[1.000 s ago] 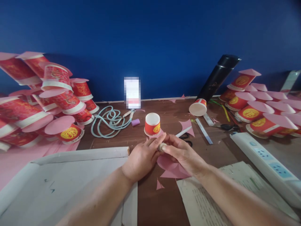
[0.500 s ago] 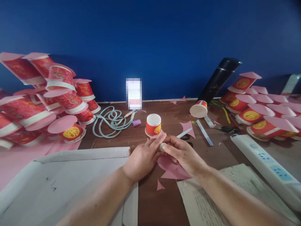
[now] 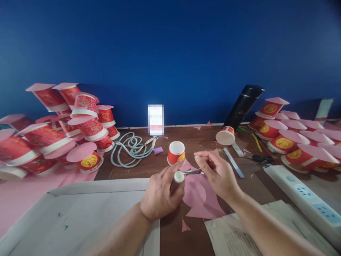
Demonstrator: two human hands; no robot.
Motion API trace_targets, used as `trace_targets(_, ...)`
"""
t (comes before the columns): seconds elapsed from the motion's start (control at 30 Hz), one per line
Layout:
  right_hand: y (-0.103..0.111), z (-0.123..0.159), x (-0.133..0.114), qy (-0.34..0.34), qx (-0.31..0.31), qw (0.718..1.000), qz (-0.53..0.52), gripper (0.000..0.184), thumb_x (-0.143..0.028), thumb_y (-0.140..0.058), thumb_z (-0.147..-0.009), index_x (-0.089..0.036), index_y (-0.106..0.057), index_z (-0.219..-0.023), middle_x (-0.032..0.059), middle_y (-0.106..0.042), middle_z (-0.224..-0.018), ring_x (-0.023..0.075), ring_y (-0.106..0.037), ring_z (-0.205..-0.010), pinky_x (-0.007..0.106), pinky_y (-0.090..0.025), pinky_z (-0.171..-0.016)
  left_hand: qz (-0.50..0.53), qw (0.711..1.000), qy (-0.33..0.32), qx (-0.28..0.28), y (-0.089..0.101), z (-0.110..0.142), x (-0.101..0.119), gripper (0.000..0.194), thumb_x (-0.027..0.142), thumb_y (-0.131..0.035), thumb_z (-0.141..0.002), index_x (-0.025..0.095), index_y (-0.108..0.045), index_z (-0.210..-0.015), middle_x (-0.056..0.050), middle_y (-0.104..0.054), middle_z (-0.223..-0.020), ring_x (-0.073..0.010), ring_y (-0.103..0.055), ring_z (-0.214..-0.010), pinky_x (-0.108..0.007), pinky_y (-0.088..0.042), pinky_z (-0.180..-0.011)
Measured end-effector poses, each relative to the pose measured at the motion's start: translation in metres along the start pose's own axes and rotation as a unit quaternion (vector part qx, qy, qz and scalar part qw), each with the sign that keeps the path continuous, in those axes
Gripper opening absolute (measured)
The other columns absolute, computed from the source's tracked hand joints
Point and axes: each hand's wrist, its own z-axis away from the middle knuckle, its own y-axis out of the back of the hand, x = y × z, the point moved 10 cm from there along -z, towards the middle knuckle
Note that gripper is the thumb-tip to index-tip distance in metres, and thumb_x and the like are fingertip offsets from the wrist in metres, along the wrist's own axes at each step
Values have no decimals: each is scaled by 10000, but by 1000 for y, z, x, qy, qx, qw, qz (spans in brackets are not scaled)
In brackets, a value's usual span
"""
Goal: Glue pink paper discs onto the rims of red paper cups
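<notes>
My left hand [image 3: 162, 193] is wrapped around a short tube with a round whitish end, like a glue stick [image 3: 178, 177]. Its fingertips reach near the base of a red-and-white paper cup [image 3: 176, 152] that stands mouth up. To the right, my right hand [image 3: 217, 174] pinches a small white bit [image 3: 196, 157] between thumb and forefinger; its kind is unclear. Dark scissors [image 3: 193, 172] lie between the hands, partly hidden. Under them is pink paper [image 3: 202, 204] with a rounded shape on it.
Red cups with pink tops [image 3: 86, 131] are stacked at left, more cups [image 3: 285, 142] at right. Around the middle are a coiled cable [image 3: 128, 153], a purple cap [image 3: 158, 151], a tipped cup [image 3: 225, 137], a leaning black flask [image 3: 242, 106] and a power strip [image 3: 306, 192]. White cardboard [image 3: 106, 217] lies front left.
My hands were together at the tube's end; now my right hand has moved off to the right with a small white bit. The view has tipped upward, so the scene sits lower.
</notes>
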Motion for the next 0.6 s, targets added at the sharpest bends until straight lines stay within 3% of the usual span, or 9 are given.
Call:
trace_targets(0.07, 11, -9, -24, 108, 68, 987, 102, 195, -377, -578, -879, -217, -635, -976, 13, -642, -798, 133, -581, -692, 261, -437, -659, 11, 999, 43, 30, 5, 0, -10, 427, 244, -519, -842, 205, -484, -1266, -69, -691, -1085, -185, -676, -915, -297, -525, -817)
trace_targets(0.13, 10, -16, -43, 196, 103, 955, 199, 145, -330, -580, -880, -216, -628, -957, 13, -648, -797, 140, -591, -702, 268, -426, -660, 26, 994, 102, 40, 5, -1, -22, 376, 266, -528, -834, 212, -517, -1206, -44, -713, -973, -170, -684, -763, -287, -529, -736)
trace_targets(0.23, 6, -22, -54, 268, 153, 907, 286, 88, -294, -592, -874, -210, -610, -893, 9, -653, -778, 144, -589, -699, 284, -415, -681, 42, 983, 172, 56, 7, -1, -37, 375, 326, -528, -840, 217, -517, -1199, -42, -720, -969, -191, -693, -782, -296, -522, -720)
trace_targets(0.43, -4, -23, -38, 314, 174, 873, 330, 45, -251, -623, -856, -216, -595, -850, 7, -675, -781, 167, -606, -768, 320, -393, -765, 78, 963, 248, 66, 4, -4, -63, 572, 419, -540, -841, 216, -416, -1361, -66, -720, -1028, -228, -689, -904, -336, -509, -791)
trace_targets(0.6, -10, -26, -40, 325, 165, 870, 332, 42, -249, -637, -848, -222, -615, -825, -6, -688, -764, 156, -613, -769, 331, -380, -823, 58, 958, 274, 66, -2, -9, -74, 676, 501, -538, -829, 174, -399, -1403, -111, -715, -1049, -274, -667, -996, -362, -503, -811)
